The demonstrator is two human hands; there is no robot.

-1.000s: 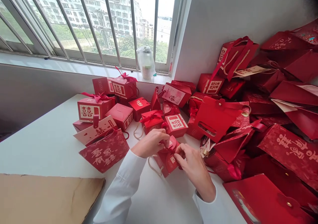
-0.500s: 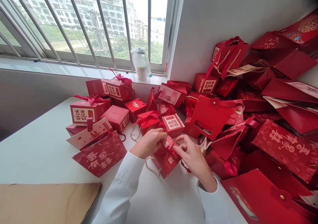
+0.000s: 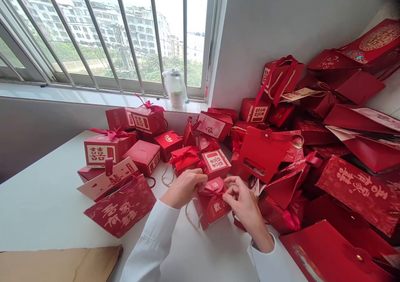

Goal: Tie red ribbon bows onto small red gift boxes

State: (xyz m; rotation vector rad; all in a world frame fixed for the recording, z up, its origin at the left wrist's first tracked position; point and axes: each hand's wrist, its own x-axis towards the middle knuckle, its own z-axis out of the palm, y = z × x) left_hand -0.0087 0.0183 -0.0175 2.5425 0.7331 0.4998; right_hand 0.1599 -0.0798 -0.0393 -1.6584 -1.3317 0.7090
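Observation:
On the white table in front of me sits a small red gift box with gold lettering, its rounded flaps folded over the top. A thin red ribbon runs across those flaps. My left hand is at the box's left side, fingers curled in a pinch on the ribbon; its fingertips are partly hidden. From the right, my right hand pinches the ribbon between thumb and forefinger, other fingers loosely bent. A twisted cord handle hangs at the box's left side.
Behind stand several red boxes with bows. A flat red bag lies left, and a heap of red bags fills the right. Brown cardboard is at the front left. A bagged cup stands on the windowsill.
My hands have moved slightly apart, and more of the box's top flaps shows between them. The camera has tilted a little, so the scene sits lower in the picture.

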